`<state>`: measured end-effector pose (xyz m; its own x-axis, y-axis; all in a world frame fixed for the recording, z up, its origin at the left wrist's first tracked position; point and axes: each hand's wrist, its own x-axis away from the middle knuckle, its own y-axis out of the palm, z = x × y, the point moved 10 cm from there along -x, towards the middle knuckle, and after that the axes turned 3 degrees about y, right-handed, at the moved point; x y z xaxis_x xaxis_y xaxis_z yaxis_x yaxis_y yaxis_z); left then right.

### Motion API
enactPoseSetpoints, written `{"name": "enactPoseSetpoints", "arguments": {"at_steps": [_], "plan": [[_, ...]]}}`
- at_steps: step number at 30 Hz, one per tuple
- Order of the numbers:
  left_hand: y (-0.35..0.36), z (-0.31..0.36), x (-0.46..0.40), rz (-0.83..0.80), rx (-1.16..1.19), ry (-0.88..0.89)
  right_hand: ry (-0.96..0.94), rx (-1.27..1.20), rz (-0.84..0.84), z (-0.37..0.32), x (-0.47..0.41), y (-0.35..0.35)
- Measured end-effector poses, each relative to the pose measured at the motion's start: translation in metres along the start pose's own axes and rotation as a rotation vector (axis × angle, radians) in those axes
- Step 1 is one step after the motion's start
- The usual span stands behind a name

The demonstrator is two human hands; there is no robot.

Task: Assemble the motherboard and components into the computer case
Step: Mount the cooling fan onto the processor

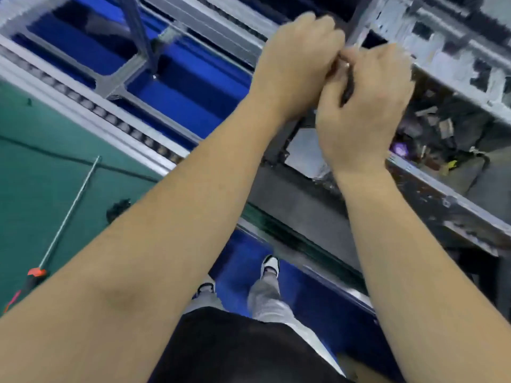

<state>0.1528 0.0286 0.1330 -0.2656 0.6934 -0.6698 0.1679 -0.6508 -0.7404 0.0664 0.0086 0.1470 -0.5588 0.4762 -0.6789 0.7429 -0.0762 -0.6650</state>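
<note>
While both hands' fingers (341, 60) pinch dark cable (349, 88), computer case (442, 51) just beyond.

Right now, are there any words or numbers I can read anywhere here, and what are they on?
None can be read.
The computer case has dark and pale patches on its metal panel, too blurred to tell if they are labels.
The parts inside the case show small pale tags, too blurred to read.
The long tool on the green mat shows no writing.
</note>
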Motion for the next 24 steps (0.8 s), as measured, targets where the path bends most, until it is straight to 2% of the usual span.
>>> {"name": "enactPoseSetpoints", "arguments": {"at_steps": [1, 2, 4, 6, 8, 11, 14, 17, 21, 24], "plan": [[-0.011, -0.022, 0.024, 0.031, 0.032, -0.081, -0.057, -0.147, 0.012, -0.024, 0.01, 0.011], [-0.009, -0.044, 0.05, -0.042, 0.04, -0.171, -0.073, -0.287, -0.039, -0.042, 0.021, 0.03], [0.009, -0.093, 0.116, -0.292, -0.002, -0.384, -0.02, -0.461, -0.287, -0.074, 0.049, 0.084], [0.008, -0.137, 0.193, -0.35, -0.041, -0.591, 0.001, -0.445, -0.602, -0.102, 0.096, 0.142], [-0.01, -0.165, 0.28, -0.308, -0.139, -0.772, -0.079, -0.36, -0.886, -0.129, 0.155, 0.186], [-0.042, -0.19, 0.406, -0.358, -0.395, -1.065, -0.167, -0.262, -1.131, -0.154, 0.226, 0.217], [-0.07, -0.203, 0.486, -0.373, -0.472, -1.329, -0.197, -0.263, -1.208, -0.169, 0.258, 0.222], [-0.075, -0.206, 0.511, -0.383, -0.437, -1.404, -0.247, -0.265, -1.214, -0.179, 0.267, 0.222], [-0.116, -0.214, 0.537, -0.191, -0.538, -1.51, -0.27, -0.238, -1.242, -0.181, 0.268, 0.225], [-0.154, -0.226, 0.6, -0.187, -0.607, -1.757, -0.267, -0.213, -1.242, -0.182, 0.269, 0.228]]}}
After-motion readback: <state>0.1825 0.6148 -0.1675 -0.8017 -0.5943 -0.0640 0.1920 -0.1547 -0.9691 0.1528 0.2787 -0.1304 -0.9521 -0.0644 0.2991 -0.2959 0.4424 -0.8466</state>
